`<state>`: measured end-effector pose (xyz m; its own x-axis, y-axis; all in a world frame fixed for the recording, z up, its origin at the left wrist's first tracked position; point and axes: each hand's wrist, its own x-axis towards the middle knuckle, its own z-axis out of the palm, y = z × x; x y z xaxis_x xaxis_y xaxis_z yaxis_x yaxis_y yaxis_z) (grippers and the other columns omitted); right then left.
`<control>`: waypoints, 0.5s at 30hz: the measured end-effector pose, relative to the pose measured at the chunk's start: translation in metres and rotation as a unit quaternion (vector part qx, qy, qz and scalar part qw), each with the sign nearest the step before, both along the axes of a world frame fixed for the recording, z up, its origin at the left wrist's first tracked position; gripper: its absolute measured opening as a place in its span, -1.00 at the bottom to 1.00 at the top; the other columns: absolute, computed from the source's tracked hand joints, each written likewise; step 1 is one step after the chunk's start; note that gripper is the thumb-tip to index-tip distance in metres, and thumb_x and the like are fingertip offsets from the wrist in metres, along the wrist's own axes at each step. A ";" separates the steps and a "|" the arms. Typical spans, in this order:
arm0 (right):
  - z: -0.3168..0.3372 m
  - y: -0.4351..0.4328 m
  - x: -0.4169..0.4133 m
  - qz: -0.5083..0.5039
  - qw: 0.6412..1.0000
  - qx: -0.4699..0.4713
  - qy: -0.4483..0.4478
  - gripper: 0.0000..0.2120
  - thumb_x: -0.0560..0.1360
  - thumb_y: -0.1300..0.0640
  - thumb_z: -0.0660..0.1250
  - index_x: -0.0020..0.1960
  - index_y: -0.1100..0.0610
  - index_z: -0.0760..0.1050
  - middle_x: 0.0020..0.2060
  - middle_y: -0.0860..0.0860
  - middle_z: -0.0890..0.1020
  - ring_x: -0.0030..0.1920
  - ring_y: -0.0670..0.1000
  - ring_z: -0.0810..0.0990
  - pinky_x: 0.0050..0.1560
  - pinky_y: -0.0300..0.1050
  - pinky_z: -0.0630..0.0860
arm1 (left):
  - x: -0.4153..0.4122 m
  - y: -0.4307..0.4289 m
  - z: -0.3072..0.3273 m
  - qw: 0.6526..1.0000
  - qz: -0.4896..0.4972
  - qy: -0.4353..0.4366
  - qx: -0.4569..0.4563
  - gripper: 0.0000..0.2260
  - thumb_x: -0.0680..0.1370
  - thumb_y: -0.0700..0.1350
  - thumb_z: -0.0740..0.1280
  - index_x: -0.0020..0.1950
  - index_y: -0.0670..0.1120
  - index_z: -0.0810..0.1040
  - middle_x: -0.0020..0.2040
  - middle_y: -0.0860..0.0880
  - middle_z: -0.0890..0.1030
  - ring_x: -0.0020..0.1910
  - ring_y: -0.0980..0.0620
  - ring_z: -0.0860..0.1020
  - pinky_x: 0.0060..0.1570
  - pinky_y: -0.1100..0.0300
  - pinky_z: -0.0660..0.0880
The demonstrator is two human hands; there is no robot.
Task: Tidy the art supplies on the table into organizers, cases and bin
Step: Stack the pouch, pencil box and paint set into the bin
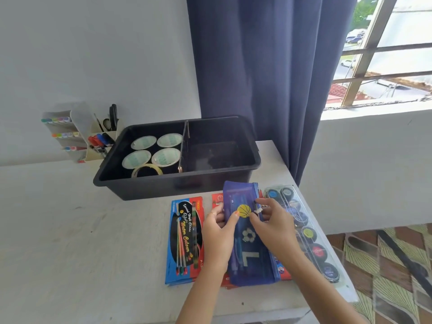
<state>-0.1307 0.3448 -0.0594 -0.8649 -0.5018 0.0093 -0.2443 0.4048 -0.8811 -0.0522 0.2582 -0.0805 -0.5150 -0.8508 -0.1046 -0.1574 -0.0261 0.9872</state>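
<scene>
Zipping step, I think — blue pencil case on table, 6 o'clock of black bin. Left hand clamps its left edge; right hand pinches zipper pull. Next: run zip along, then bin's empty right compartment.

Both forearms reaching forward from lower frame edge, converging toward centre. Left hand lying palm-down, fingers curling, thumb extending rightward, ring showing on one finger. Right hand sitting just beside it, angling leftward, thumb and forefinger pinching together near fingertips, remaining fingers loosely bending. Hands nearly touching, thumbs pointing toward each other. Wrists bare, straight.
</scene>
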 end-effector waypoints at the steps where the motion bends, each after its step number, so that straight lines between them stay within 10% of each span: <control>1: 0.000 -0.002 0.001 0.003 1.000 -0.010 -0.004 -0.72 0.47 0.18 0.35 0.17 0.04 0.49 -0.22 -0.05 0.55 -0.20 -0.11 0.52 -0.24 -0.37 0.46 | 0.002 -0.002 0.001 1.000 0.006 0.002 0.001 -0.60 0.49 -0.09 0.41 0.31 -0.07 0.46 0.05 0.02 0.61 -0.02 0.15 0.59 -0.13 0.33 0.54; 15: -0.005 -0.061 0.049 0.116 0.992 -0.035 -0.038 -0.66 0.49 0.20 0.34 0.26 0.07 0.49 -0.14 -0.08 0.55 -0.16 -0.13 0.50 -0.16 -0.33 0.47 | 0.069 -0.053 0.004 0.994 0.104 0.007 0.028 -0.70 0.51 -0.15 0.38 0.23 -0.14 0.53 0.00 -0.08 0.65 -0.02 -0.04 0.63 0.01 -0.01 0.58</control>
<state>-0.0820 0.2836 -0.0647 -0.7260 -0.6876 -0.0108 -0.2549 0.2837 -0.9244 0.0173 0.2049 -0.0762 -0.3302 -0.9321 -0.1486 -0.1293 -0.1113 0.9853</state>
